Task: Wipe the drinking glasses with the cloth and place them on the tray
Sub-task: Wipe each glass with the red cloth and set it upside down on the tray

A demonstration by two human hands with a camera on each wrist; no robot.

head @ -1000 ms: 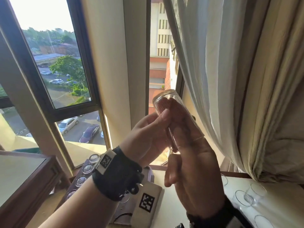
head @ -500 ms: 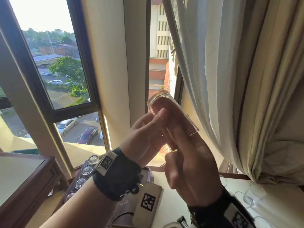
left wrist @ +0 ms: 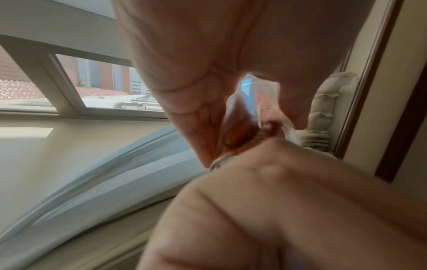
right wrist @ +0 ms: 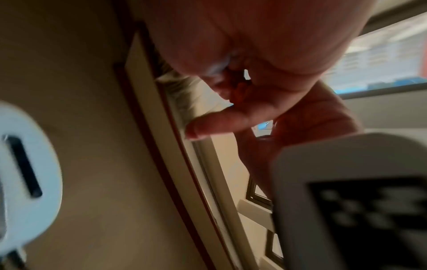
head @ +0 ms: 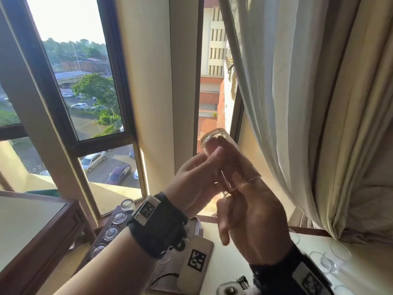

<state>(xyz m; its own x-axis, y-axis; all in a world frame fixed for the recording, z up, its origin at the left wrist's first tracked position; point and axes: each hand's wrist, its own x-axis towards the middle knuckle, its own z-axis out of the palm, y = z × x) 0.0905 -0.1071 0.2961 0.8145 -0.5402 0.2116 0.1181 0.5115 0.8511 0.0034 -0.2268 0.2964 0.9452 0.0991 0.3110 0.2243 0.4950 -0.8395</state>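
Note:
I hold a clear drinking glass (head: 214, 138) up before the window, its base up and to the left and its mouth toward me. My left hand (head: 197, 175) grips its side near the base. The fingers of my right hand (head: 251, 216) reach into the mouth and press a reddish-brown cloth (head: 234, 160) against the inside. In the left wrist view the cloth (left wrist: 240, 131) shows bunched inside the glass (left wrist: 265, 95) between both hands. Below, a dark tray (head: 194, 227) carries several upturned glasses (head: 119, 217).
More glasses (head: 323, 261) stand on the white table at the lower right. A white marker-tagged device (head: 196, 260) lies beside the tray. A pale curtain (head: 297, 103) hangs close on the right. At the lower left is a wooden side table (head: 32, 231).
The glass has sunk a little and swung slightly left then back between my hands. My right wrist has risen as its fingers work inside the glass.

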